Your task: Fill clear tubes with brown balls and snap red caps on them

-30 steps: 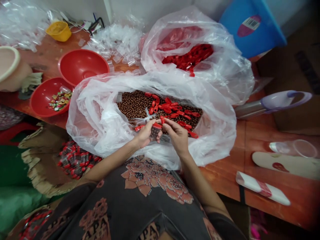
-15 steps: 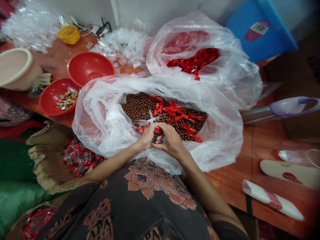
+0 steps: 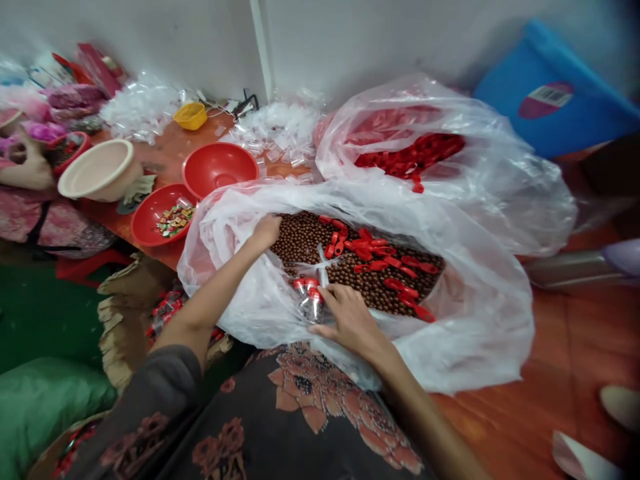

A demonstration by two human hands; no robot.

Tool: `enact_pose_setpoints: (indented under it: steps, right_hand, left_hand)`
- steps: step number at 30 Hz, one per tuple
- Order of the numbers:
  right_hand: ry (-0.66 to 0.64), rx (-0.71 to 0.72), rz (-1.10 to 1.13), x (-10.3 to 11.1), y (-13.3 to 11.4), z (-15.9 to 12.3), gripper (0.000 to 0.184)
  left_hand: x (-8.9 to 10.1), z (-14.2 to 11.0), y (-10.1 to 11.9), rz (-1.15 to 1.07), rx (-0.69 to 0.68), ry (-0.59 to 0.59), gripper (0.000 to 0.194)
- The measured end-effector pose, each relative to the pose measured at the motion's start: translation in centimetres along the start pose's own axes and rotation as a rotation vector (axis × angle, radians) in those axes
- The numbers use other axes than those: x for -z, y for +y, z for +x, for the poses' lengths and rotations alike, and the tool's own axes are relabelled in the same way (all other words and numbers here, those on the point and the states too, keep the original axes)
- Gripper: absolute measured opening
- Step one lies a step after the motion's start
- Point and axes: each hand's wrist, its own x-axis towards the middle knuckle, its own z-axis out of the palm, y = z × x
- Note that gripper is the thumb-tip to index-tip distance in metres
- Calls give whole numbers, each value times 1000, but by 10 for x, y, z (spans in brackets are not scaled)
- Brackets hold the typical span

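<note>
A large translucent white plastic bag lies open on the table, holding a heap of small brown beads with red plastic pieces scattered on top. My left hand presses into the bag's folds at the left edge of the beads, its fingers hidden. My right hand lies low on the near plastic, its fingertips beside a small clear packet with red pieces and brown beads inside. A second clear bag of red pieces sits beyond.
Two red bowls stand to the left, one bare inside and one holding wrapped sweets. There are also a beige basin, a yellow cup, a heap of small clear bags, a blue container and a cardboard piece.
My hands have come apart. The left moved up and left onto the bag, and the right let the clear packet down onto the plastic. The view has tilted further up, showing more wall.
</note>
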Motion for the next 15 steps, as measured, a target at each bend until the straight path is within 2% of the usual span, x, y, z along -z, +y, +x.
enact_pose_setpoints:
  steps: [2, 4, 7, 10, 12, 15]
  right_hand:
    - [-45, 27, 30, 9, 3, 1, 73]
    - [-39, 12, 80, 17, 12, 3, 62]
    - [88, -97, 97, 26, 34, 14, 37]
    - [196, -135, 0, 33, 56, 35, 34]
    - [167, -94, -83, 35, 63, 55, 37]
    - [11, -6, -203, 34, 65, 88, 36]
  left_hand:
    - [0, 14, -13, 26, -38, -60, 34]
    - [-1, 23, -22, 47, -80, -96, 34]
    - [1, 29, -26, 62, -127, -112, 34]
    - [2, 29, -23, 54, -176, -120, 42]
    - [-2, 25, -16, 39, -219, -134, 47]
    - [-8, 16, -6, 48, -304, -176, 42]
